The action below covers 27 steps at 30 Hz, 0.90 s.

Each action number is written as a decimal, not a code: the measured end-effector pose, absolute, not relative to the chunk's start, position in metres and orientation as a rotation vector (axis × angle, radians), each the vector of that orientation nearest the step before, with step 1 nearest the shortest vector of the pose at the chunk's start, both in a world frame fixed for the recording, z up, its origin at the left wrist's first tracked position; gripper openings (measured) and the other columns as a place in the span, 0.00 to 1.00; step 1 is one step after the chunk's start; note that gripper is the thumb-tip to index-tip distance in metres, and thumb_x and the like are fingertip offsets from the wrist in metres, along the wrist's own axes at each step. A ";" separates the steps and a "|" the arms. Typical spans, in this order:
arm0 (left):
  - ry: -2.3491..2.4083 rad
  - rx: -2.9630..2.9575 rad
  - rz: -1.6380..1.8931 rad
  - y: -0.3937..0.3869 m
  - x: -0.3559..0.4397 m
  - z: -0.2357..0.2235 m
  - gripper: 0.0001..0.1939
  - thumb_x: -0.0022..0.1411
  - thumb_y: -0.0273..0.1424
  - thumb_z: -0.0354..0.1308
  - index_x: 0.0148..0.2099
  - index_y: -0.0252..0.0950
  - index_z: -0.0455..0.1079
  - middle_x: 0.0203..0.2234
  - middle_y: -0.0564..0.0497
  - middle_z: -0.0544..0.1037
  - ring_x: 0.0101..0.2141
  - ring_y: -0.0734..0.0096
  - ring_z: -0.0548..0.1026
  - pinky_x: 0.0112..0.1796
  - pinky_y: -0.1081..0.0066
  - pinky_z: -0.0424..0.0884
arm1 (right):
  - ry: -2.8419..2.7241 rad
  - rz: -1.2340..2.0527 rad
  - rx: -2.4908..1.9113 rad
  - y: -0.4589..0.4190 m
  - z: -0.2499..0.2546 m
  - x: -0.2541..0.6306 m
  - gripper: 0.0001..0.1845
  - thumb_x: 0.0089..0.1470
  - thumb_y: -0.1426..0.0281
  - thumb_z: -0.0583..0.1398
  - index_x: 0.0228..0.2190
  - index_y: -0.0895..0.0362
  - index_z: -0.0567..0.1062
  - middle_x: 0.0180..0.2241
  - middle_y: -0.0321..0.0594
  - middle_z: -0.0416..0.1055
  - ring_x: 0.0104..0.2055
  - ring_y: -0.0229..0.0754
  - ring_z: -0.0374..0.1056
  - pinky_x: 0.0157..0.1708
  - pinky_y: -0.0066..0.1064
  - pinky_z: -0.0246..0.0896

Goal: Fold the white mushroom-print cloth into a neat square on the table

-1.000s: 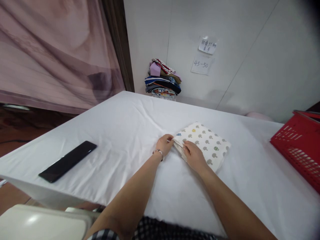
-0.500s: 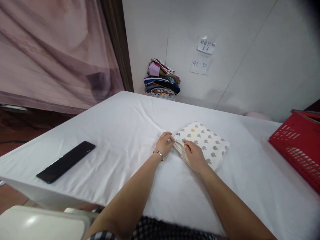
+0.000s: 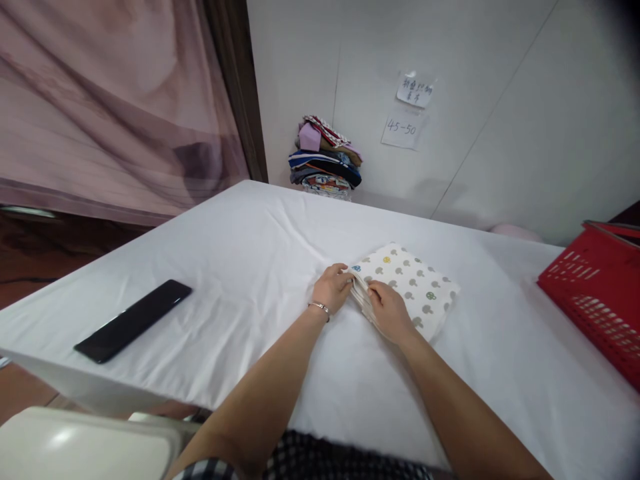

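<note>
A folded white cloth printed with grey mushroom shapes, plus a few coloured ones, lies on the white-covered table. Its layered edge faces me, with several folds stacked together. My left hand, a bracelet at its wrist, is closed on the left corner of those layers. Thumb and fingers of my right hand pinch the same near edge a little further right. The fingertips of both hands are partly hidden among the folds.
A long black flat object rests on the table's left. At the right edge stands a red plastic basket. Folded fabrics are piled behind the table, by the wall. A white chair is at lower left.
My left hand has shifted slightly to the right, and the left corner of the cloth's layers is drawn in a little. The right hand keeps its place on the edge.
</note>
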<state>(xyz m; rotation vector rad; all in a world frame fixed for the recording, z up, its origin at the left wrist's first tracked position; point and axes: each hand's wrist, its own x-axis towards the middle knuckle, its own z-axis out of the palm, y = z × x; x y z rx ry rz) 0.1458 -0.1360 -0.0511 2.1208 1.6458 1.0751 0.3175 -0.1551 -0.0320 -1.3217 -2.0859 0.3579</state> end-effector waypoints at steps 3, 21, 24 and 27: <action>1.689 2.091 1.054 -0.136 0.147 -0.051 0.11 0.56 0.27 0.53 0.40 0.43 0.72 0.48 0.52 0.68 0.47 0.69 0.66 0.47 0.69 0.66 | -2.109 0.335 -1.319 -0.155 -0.032 0.317 0.12 0.57 0.70 0.47 0.33 0.55 0.69 0.38 0.41 0.70 0.41 0.43 0.64 0.41 0.34 0.58; 1.885 1.858 1.064 -0.135 0.154 -0.051 0.05 0.54 0.31 0.56 0.33 0.41 0.73 0.46 0.52 0.70 0.45 0.63 0.69 0.43 0.67 0.68 | -2.170 0.258 -1.318 -0.156 -0.033 0.313 0.10 0.55 0.69 0.49 0.33 0.55 0.70 0.38 0.42 0.69 0.42 0.44 0.64 0.41 0.35 0.58; 1.892 1.807 1.060 -0.136 0.155 -0.049 0.06 0.53 0.29 0.55 0.33 0.40 0.73 0.46 0.52 0.70 0.44 0.64 0.70 0.42 0.67 0.68 | -2.175 0.251 -1.324 -0.156 -0.032 0.313 0.09 0.55 0.68 0.51 0.34 0.55 0.70 0.39 0.42 0.69 0.43 0.44 0.64 0.42 0.35 0.58; 1.872 1.746 1.056 -0.136 0.156 -0.048 0.05 0.52 0.27 0.55 0.31 0.39 0.72 0.46 0.52 0.70 0.41 0.66 0.71 0.41 0.68 0.69 | -2.178 0.244 -1.332 -0.156 -0.032 0.312 0.09 0.54 0.67 0.52 0.35 0.55 0.70 0.40 0.43 0.69 0.44 0.45 0.64 0.43 0.36 0.58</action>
